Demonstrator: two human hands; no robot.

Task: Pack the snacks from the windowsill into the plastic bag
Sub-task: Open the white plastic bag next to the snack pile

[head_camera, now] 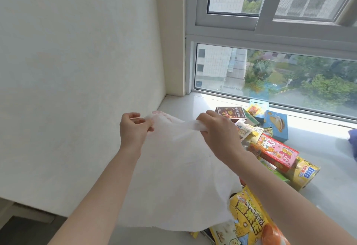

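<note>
Holding my white plastic bag [173, 177] up, left hand [133, 130] and right hand [220, 136] fingers pinching its top edge, snack boxes [274, 152] on windowsill [328, 177] beside

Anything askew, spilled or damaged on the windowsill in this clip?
Nothing spilled or visibly damaged. The snacks lie in a loose heap on the windowsill, several boxes tipped on their sides. Both hands, left hand and right hand, hold the plastic bag up.

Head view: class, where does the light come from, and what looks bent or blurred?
Head view: daylight enters through the window, brightening the windowsill; wide-angle bending tilts the window frame; the plastic bag between the hands looks soft and washed out.
</note>
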